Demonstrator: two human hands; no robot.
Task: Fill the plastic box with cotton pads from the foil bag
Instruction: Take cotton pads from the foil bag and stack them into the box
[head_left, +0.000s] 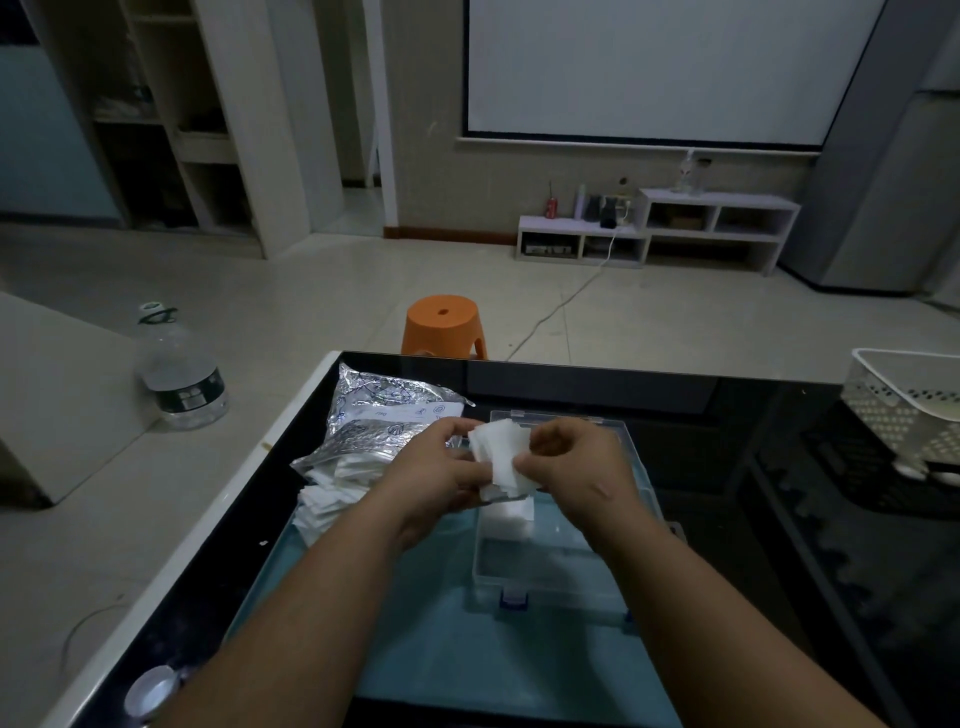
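A clear plastic box (550, 571) lies open on the black glass table, its lid hinged away at the far side. A small stack of white cotton pads (506, 512) stands inside its far left part. Above the box, my left hand (436, 467) and my right hand (576, 467) both pinch a bunch of white cotton pads (501, 452) between them. The silver foil bag (374, 415) lies to the left of the box, its mouth toward me, with more pads (324, 501) spilling out onto the table.
A white perforated basket (909, 400) sits at the table's right edge. A round white cap (150, 691) lies near the table's front left corner. On the floor stand an orange stool (444, 325) beyond the table and a large water bottle (179, 374) to the left.
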